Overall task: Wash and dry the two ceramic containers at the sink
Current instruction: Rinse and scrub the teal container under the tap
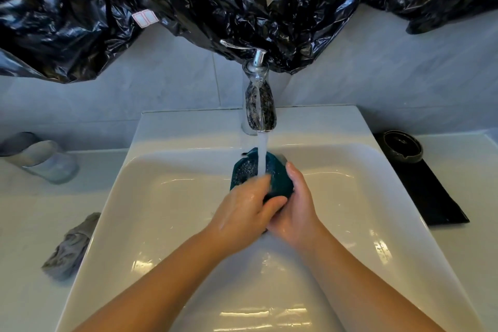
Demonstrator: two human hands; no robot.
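Head view: the teal container (275,183) sits over the middle of the sink (172,197), directly under the tap (260,105), and the water (262,156) lands on its upper face. Both hands hold it. The left hand (242,207) lies across its near left side, fingers spread over the top into the stream and thumb hooked round the front. The right hand (295,205) cups it from the right and underneath, fingers curled up its far side.

The container lies just beyond the knuckles, between the hands and the tap, so the fingertips reach it before anything else does. It is about equally near each hand, though the right seems to carry the weight while the left is free to rub. Its dotted upper face tilts up and away from the person, toward the spout. The long axis appears to run from near right to far left, but the hands hide too much of it to be sure.

A dark bowl (403,145), probably the second container, stands on a black mat (431,197) at the right of the sink, well apart from the hands and nearer the right arm. A grey cloth (70,248) lies crumpled on the tabletop (24,224) at the left, nearer the left arm.
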